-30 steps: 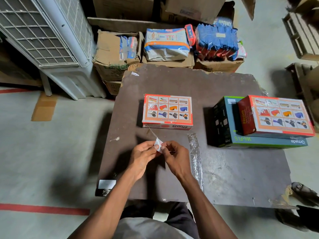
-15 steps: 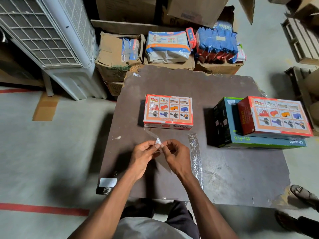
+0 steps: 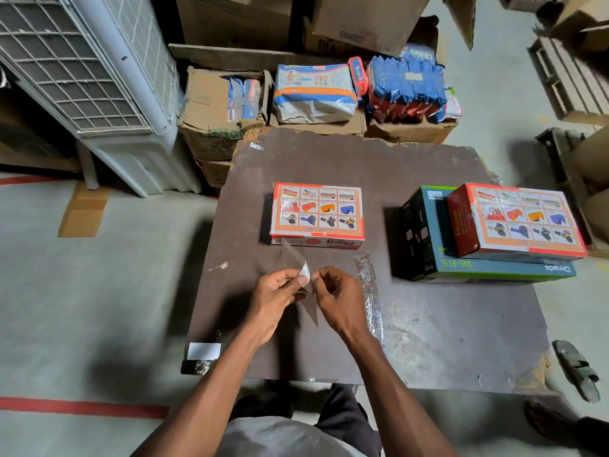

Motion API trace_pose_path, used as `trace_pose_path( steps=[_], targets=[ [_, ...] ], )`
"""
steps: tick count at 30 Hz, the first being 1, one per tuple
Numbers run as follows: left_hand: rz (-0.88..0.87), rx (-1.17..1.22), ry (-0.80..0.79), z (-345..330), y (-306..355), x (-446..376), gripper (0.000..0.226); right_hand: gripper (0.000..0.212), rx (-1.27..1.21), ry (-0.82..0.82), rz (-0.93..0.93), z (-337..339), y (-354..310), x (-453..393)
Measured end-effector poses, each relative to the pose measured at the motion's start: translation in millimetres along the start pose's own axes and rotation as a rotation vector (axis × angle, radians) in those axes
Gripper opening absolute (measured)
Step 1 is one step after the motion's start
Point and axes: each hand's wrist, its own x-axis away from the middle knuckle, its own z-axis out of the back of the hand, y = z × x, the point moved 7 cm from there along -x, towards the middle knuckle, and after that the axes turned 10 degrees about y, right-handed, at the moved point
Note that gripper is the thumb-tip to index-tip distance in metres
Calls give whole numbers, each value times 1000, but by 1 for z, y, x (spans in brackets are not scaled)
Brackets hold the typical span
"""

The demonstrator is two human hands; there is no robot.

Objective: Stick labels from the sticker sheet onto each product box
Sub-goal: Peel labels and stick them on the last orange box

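Note:
Over the near middle of the dark table [image 3: 428,341], my left hand [image 3: 273,298] and my right hand [image 3: 339,295] meet. Both pinch a thin translucent sticker sheet [image 3: 293,257], held on edge, with a small white label [image 3: 304,270] lifting at its corner between my fingertips. An orange-and-white product box [image 3: 318,214] lies flat just beyond my hands. At the right, a second orange-and-white box [image 3: 517,219] sits on top of a dark teal Wi-Fi box [image 3: 428,232].
A crinkled clear plastic strip [image 3: 370,291] lies right of my hands. A white label [image 3: 203,351] sits at the table's near-left corner. Cardboard cartons with packets [image 3: 316,94] stand behind the table, a white cooler [image 3: 99,77] at far left, a sandal [image 3: 576,367] at right.
The sheet has turned, now standing up toward the box, and the white label has peeled a little further off its corner. My hands stay in about the same place.

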Motion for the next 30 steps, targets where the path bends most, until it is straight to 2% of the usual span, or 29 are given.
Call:
trace_pose_path(
  steps=[9,18,30],
  targets=[
    [-27,-22,-14,-1,0,-3,9,9,-83,-9,-22,2,-3,1],
    [-38,-52,-19,-1,-1,0,10,13,-81,-11,-10,2,-1,2],
    [46,-4,45,8,-8,-4,12,15,-86,31,-43,1,5,6]
  ],
)
